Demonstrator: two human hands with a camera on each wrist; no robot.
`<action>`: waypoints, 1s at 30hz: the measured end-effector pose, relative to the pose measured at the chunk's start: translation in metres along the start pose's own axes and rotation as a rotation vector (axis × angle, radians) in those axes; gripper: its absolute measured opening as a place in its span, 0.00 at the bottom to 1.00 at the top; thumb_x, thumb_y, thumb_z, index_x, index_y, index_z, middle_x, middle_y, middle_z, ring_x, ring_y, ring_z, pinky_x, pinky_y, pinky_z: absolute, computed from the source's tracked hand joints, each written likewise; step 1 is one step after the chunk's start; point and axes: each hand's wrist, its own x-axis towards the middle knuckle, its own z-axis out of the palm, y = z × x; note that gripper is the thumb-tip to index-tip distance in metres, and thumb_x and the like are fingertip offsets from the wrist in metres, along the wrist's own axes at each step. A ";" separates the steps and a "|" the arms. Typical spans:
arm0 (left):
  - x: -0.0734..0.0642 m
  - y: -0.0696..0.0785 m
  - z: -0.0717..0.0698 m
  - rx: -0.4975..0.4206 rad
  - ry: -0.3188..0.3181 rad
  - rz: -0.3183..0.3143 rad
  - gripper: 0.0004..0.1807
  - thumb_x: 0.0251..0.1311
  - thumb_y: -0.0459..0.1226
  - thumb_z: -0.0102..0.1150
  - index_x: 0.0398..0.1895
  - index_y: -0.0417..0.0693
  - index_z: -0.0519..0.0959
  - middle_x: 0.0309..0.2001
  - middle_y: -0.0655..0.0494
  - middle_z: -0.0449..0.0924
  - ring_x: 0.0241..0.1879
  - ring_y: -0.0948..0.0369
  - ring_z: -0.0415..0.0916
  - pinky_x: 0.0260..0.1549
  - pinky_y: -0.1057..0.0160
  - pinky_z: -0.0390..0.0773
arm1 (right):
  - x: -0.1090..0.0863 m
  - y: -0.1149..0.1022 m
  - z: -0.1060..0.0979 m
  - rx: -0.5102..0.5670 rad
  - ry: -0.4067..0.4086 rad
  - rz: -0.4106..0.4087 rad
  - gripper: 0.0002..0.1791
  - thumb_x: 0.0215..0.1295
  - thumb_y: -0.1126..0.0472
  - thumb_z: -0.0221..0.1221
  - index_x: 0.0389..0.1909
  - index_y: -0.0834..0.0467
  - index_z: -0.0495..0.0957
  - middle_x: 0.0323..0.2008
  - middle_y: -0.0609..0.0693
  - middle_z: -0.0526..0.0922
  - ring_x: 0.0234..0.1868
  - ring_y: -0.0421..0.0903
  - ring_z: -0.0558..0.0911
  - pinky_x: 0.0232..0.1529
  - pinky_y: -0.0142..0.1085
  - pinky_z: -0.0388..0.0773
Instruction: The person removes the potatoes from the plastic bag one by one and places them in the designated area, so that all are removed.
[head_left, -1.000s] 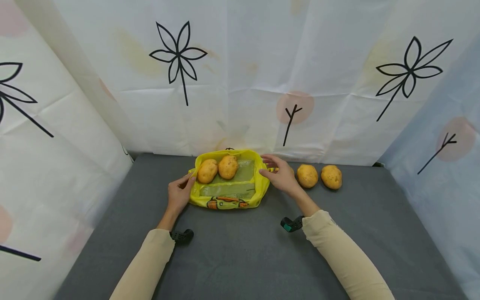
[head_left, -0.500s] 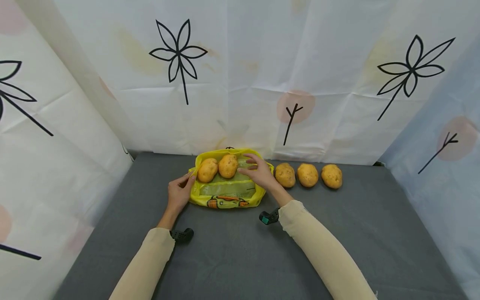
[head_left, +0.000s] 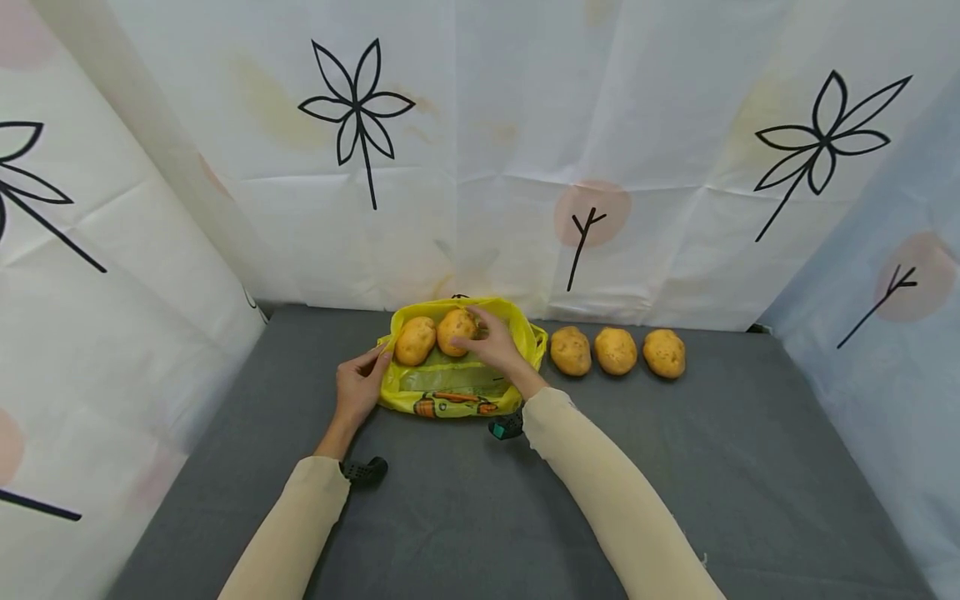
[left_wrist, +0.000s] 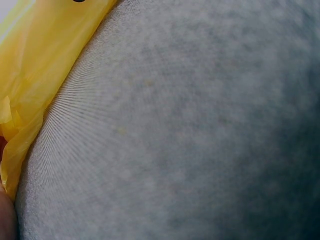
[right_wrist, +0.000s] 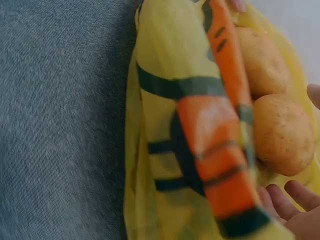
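My left hand point(head_left: 362, 385) pinches the left rim of a yellow plastic bag point(head_left: 517, 375), which lies on the table with its mouth spread. Inside, a left potato point(head_left: 415, 342) and a right potato point(head_left: 450, 328) sit side by side at the bag's left end. My right hand point(head_left: 495, 342) reaches into the bag, thumb and fingers spread about the right potato. In the right wrist view, its fingers point(right_wrist: 280, 200) lie below that potato point(right_wrist: 284, 135), with a small gap. The left wrist view catches only the bag's side point(left_wrist: 45, 55) and a bit of hand.
Three loose potatoes point(head_left: 616, 351) stand in a row right of the bag, near the table's back edge. Grey cloth covers the table point(head_left: 450, 517). A white patterned curtain point(head_left: 480, 150) rises right behind the bag.
My right hand has moved left, from the bag's right rim to the right potato inside, uncovering the nearest loose potato. My left hand has stayed at the left rim.
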 end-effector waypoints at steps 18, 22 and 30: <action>-0.001 0.002 -0.002 0.008 0.001 0.006 0.21 0.72 0.44 0.61 0.62 0.41 0.81 0.62 0.47 0.79 0.61 0.54 0.76 0.50 0.78 0.75 | 0.007 0.000 0.015 -0.161 0.026 0.026 0.41 0.70 0.53 0.65 0.80 0.47 0.57 0.74 0.58 0.64 0.67 0.60 0.71 0.60 0.54 0.75; -0.002 0.002 -0.002 0.012 0.003 0.000 0.21 0.72 0.43 0.61 0.62 0.41 0.81 0.62 0.45 0.79 0.62 0.51 0.76 0.50 0.78 0.75 | 0.006 0.003 0.019 -0.187 0.059 0.006 0.40 0.70 0.54 0.66 0.79 0.49 0.60 0.71 0.60 0.67 0.66 0.61 0.72 0.59 0.55 0.76; -0.003 0.002 -0.001 -0.005 -0.002 0.005 0.20 0.72 0.43 0.61 0.61 0.41 0.81 0.62 0.46 0.79 0.62 0.53 0.76 0.50 0.77 0.75 | 0.002 0.007 0.021 -0.103 0.090 -0.015 0.39 0.68 0.58 0.68 0.77 0.47 0.63 0.68 0.61 0.68 0.62 0.60 0.75 0.54 0.55 0.79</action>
